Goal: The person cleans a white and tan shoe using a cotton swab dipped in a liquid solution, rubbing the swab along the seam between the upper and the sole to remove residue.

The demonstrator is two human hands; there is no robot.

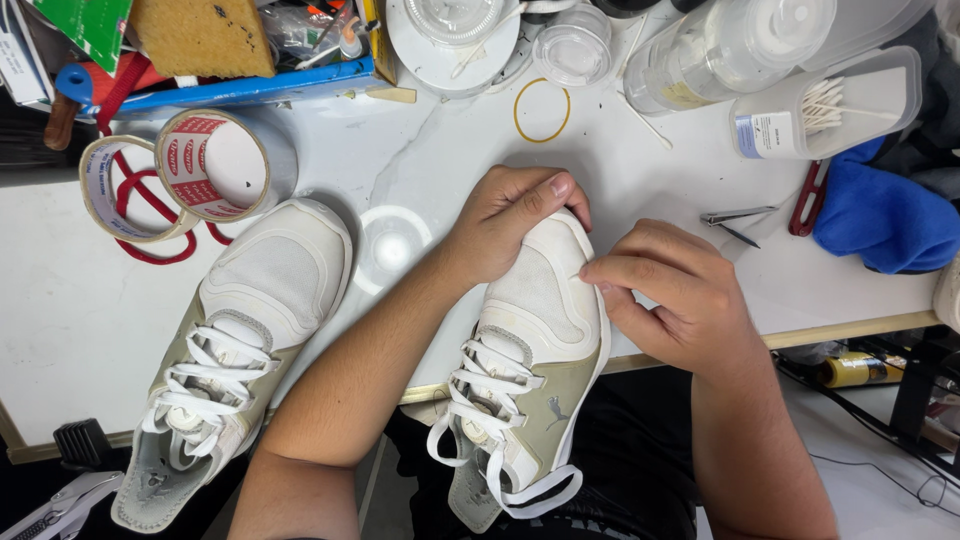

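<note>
A white and beige sneaker (535, 340) rests with its toe on the white table edge and its heel over my lap. My left hand (505, 225) grips the toe cap from the left, thumb on top of the toe. My right hand (670, 295) is at the sneaker's right side, thumb and forefinger pinched together against the edge of the toe panel; whether something small is between them cannot be made out. A matching second sneaker (235, 345) lies on the table to the left, laces up, untouched.
Two rolls of tape (180, 170) sit at the left, a yellow rubber band (541, 110) at the back. Tweezers (738, 216), a red-handled tool (808, 198), a blue cloth (880, 215) and a box of cotton swabs (830, 105) lie on the right. Clear tubs and clutter crowd the far edge.
</note>
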